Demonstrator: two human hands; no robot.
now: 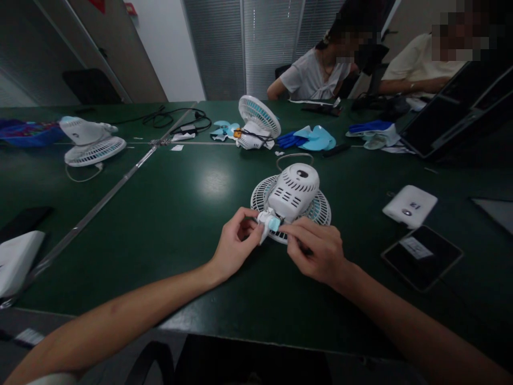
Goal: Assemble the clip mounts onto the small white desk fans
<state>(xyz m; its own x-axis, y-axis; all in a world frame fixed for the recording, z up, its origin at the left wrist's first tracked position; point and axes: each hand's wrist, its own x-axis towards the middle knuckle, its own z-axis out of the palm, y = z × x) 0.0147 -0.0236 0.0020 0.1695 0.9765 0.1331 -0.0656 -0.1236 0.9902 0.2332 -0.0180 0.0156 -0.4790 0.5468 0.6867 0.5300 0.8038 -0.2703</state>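
Observation:
A white electric fan (294, 190) lies face down on the green table, its round grille under the motor housing. At its near end is a white clip (263, 217) with a light blue knob (274, 224). My left hand (236, 240) grips the clip from the left, thumb and fingers closed round it. From the right, my right hand (316, 248) reaches the blue knob with its index finger at the edge. Its other fingers are curled under, and whether they pinch anything I cannot make out.
Two more white fans (92, 141) (256, 125) stand farther back on the green table (172, 214). Light blue fan blades (316, 138), gloves and black cables (180, 117) lie there too. A white box (411, 206) and a dark flat pad (421, 259) sit at right. Two people sit opposite.

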